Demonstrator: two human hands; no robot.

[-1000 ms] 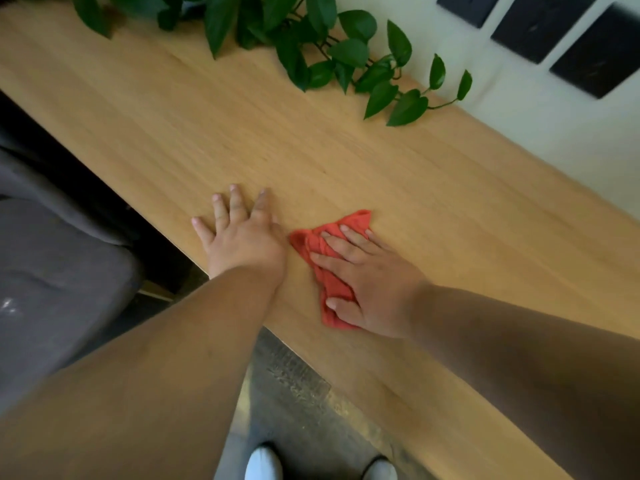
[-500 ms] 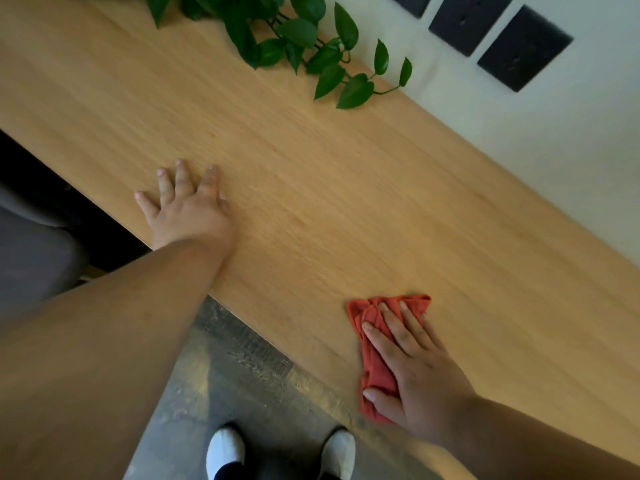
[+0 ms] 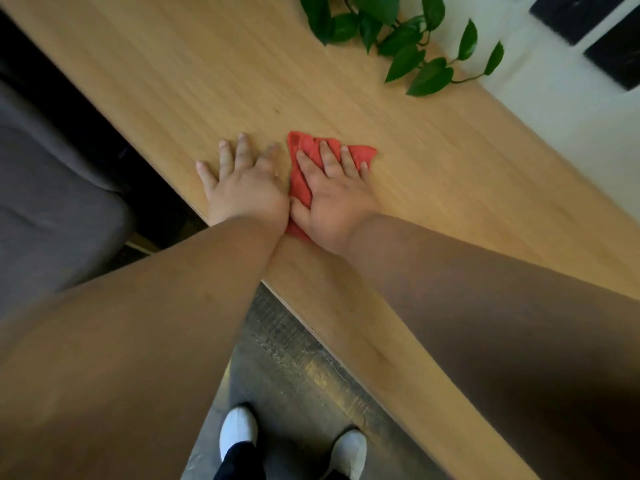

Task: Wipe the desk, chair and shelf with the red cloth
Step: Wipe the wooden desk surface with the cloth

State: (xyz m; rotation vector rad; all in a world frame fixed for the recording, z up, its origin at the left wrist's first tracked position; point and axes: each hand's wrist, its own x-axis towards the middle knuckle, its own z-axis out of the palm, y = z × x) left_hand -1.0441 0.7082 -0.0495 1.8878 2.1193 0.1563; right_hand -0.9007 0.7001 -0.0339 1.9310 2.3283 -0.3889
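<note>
The red cloth (image 3: pixel 302 157) lies crumpled on the light wooden desk (image 3: pixel 214 81), near its front edge. My right hand (image 3: pixel 332 195) presses flat on top of the cloth with fingers spread, covering most of it. Right beside it, my left hand (image 3: pixel 244 187) rests palm down on the bare desk, fingers apart, holding nothing. The two hands touch at the thumbs. A grey chair (image 3: pixel 52 209) stands at the left, beyond the desk's edge.
A leafy green plant (image 3: pixel 401 39) trails over the desk's far side, next to the white wall (image 3: pixel 571 109). Dark square panels (image 3: pixel 616 53) hang on that wall. Below the desk edge are the dark floor (image 3: pixel 304 368) and my white shoes (image 3: pixel 239 427).
My right hand has slid the red cloth back leftward along the desk until it sits against my left hand. The left hand has stayed planted on the desk.
</note>
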